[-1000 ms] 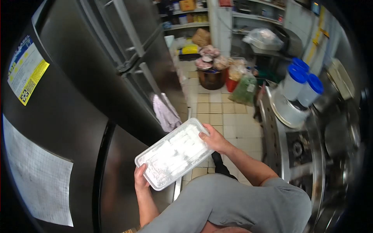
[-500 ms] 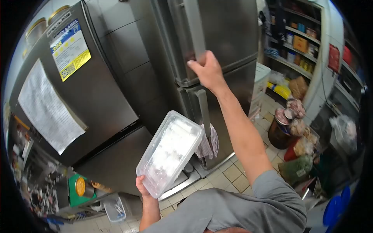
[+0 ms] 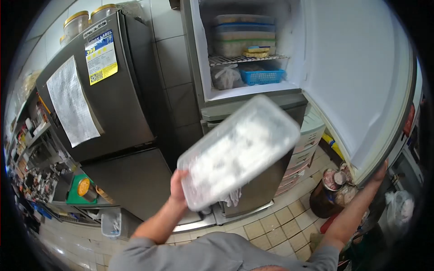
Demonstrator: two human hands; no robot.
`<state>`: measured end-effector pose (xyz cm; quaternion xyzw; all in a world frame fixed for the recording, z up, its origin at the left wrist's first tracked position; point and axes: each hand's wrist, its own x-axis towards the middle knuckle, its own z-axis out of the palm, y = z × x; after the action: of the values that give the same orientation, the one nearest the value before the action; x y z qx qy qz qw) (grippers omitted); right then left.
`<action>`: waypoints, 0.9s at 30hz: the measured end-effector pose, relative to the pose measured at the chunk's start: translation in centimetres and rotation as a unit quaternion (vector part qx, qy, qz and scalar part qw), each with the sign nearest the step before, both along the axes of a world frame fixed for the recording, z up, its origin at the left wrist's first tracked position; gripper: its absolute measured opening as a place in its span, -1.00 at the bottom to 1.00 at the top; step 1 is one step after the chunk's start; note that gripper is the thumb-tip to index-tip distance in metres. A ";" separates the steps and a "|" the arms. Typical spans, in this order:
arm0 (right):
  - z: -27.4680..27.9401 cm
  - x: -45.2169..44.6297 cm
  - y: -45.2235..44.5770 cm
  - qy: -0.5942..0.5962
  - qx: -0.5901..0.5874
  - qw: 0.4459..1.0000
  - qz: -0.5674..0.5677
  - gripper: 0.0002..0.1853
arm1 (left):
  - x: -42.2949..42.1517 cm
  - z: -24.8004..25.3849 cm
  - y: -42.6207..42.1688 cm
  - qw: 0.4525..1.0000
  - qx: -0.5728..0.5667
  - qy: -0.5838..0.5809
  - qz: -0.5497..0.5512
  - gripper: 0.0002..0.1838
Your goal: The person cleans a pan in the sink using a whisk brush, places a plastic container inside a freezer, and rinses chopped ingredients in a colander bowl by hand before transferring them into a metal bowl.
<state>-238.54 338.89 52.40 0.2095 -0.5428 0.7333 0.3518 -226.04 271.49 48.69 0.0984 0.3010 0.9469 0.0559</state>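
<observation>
My left hand [image 3: 179, 187] grips the near end of a clear plastic food container [image 3: 242, 151] with frosty white contents. The container is tilted in front of the fridge, slightly blurred. On the right, my right hand [image 3: 379, 175] holds the lower outer edge of the freezer door [image 3: 357, 86], which stands wide open; its fingers are partly hidden. Inside the freezer compartment, stacked food containers [image 3: 244, 38] and a small yellow packet [image 3: 256, 53] rest on a wire shelf [image 3: 246, 59]. Below lie a knotted plastic bag [image 3: 226, 77] and a blue basket [image 3: 262, 76].
A second grey fridge [image 3: 113, 108] with papers on its front stands left, jars [image 3: 76, 25] on top. A plastic drawer unit [image 3: 298, 158] is beside the open fridge. Bags of goods on a dark bin [image 3: 323, 198] stand under the door. A clear tub [image 3: 111, 222] sits lower left.
The freezer door has swung open to the right with my right hand, showing the inside. My left hand has raised the container up and to the right, closer to the compartment.
</observation>
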 end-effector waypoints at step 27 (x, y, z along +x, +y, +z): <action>1.3 2.4 -5.4 -0.051 -0.116 0.991 -0.032 -0.54 | -41.9 41.9 15.0 0.766 -0.251 0.192 0.560 -0.29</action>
<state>-236.17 333.53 53.72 0.1123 -0.4774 0.7897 0.3687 -267.98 286.47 90.56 0.0750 0.5344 0.6620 -0.5202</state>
